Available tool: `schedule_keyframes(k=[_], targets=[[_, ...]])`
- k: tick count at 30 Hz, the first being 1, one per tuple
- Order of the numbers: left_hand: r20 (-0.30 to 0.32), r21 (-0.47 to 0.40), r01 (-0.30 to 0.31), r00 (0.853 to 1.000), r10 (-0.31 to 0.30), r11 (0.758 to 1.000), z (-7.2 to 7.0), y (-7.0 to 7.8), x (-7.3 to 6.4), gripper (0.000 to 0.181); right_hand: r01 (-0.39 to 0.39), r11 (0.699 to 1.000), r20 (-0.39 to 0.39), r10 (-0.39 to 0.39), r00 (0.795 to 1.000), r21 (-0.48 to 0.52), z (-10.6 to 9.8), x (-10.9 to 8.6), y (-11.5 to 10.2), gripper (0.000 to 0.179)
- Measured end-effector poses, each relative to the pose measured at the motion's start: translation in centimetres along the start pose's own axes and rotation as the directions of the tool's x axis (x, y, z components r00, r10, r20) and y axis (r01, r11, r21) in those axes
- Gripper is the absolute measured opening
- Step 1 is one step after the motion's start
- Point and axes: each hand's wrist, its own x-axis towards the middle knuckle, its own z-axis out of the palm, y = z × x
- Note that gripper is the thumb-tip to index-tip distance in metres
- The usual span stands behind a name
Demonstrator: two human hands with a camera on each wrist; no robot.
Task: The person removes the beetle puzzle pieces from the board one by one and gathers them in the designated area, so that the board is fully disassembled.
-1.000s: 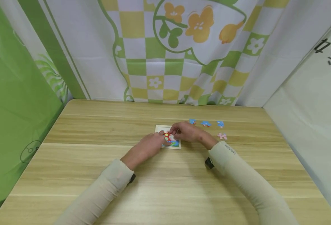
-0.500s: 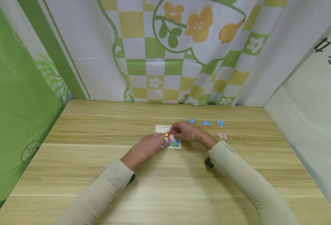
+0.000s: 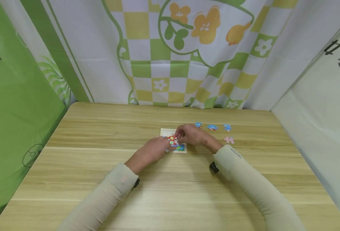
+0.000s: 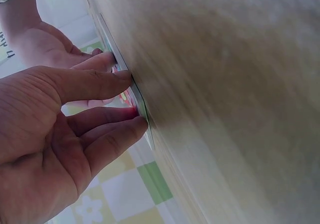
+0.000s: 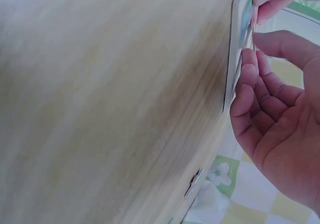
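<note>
A small puzzle board (image 3: 166, 130) with a pale rim lies on the table, its lower part filled with colourful pieces. My left hand (image 3: 155, 148) touches it from the left, thumb and fingertips spread over the red dotted piece (image 3: 172, 140). In the left wrist view, the left fingers (image 4: 115, 134) rest along the board. From the right, my right hand (image 3: 192, 134) pinches a puzzle piece between thumb and index finger at the red part; the fingers mostly hide that piece. The right wrist view shows the right thumb (image 5: 280, 44) close above the board, other fingers curled.
Right of the board lie a blue puzzle piece (image 3: 199, 124), a second blue piece (image 3: 212, 127), a third blue piece (image 3: 227, 127) and a pink piece (image 3: 229, 140). The wooden table (image 3: 106, 128) ends at a checked curtain (image 3: 159, 70) behind.
The left fingertips have shifted slightly on the board, and the red dotted piece has shifted a little under the fingers. The right hand stays nearly in place.
</note>
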Motion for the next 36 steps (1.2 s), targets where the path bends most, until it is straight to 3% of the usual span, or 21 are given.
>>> schedule_keyframes(k=[12,20,24,28,31,36], targets=[[0.033,0.004,0.027,0.999,-0.027,1.000,0.0,0.1,0.3,0.036,-0.077,0.996,-0.079,0.074,0.994,-0.039,0.1,0.9,-0.3,0.007],[0.019,-0.021,0.057,0.998,-0.057,0.998,0.1,0.2,0.7,0.020,-0.061,0.997,-0.097,0.056,0.994,-0.049,0.2,0.8,-0.5,0.005],[0.042,-0.032,0.077,0.996,-0.075,0.997,0.1,0.2,0.6,0.022,-0.075,0.997,-0.089,0.073,0.993,-0.017,0.2,0.8,-0.8,0.006],[0.038,-0.035,0.064,0.997,-0.062,0.997,0.0,0.1,0.3,0.028,-0.061,0.998,-0.099,0.059,0.993,-0.023,0.0,0.6,-1.6,0.006],[0.010,-0.040,0.045,0.999,-0.044,0.998,0.0,0.1,0.3,0.024,-0.061,0.997,-0.114,0.055,0.992,-0.055,-0.4,0.4,-2.0,0.006],[0.006,-0.067,0.036,0.999,-0.035,0.997,0.0,0.1,0.4,0.025,-0.098,0.994,-0.131,0.092,0.987,-0.042,-1.0,-0.2,-1.5,0.007]])
